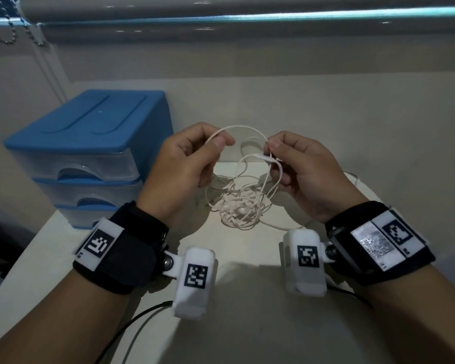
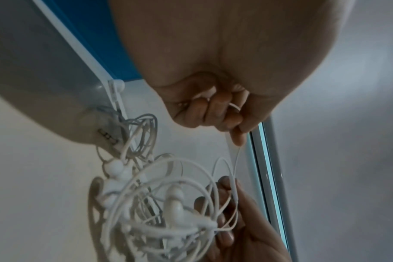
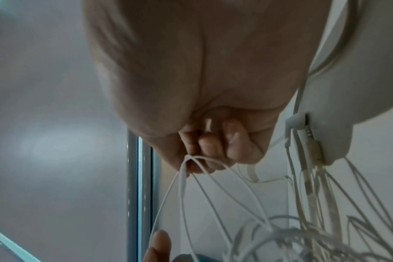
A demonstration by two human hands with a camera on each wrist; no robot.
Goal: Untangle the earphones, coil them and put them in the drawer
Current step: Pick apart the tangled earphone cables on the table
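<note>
Earphones [image 1: 241,208] mostly knotted; both hands' fingers [image 1: 220,143] pinch 1 strand; coiling and drawer [image 1: 74,168] remain.

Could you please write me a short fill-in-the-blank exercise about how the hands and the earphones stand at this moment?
1. Both hands pinch the white ____ cable, the left hand and the right hand.
2. The drawer unit has a ____ top.
3. All its drawers are ____.
4. The tangled bundle hangs ____ the hands.

Missing words: earphone; blue; closed; below
</note>
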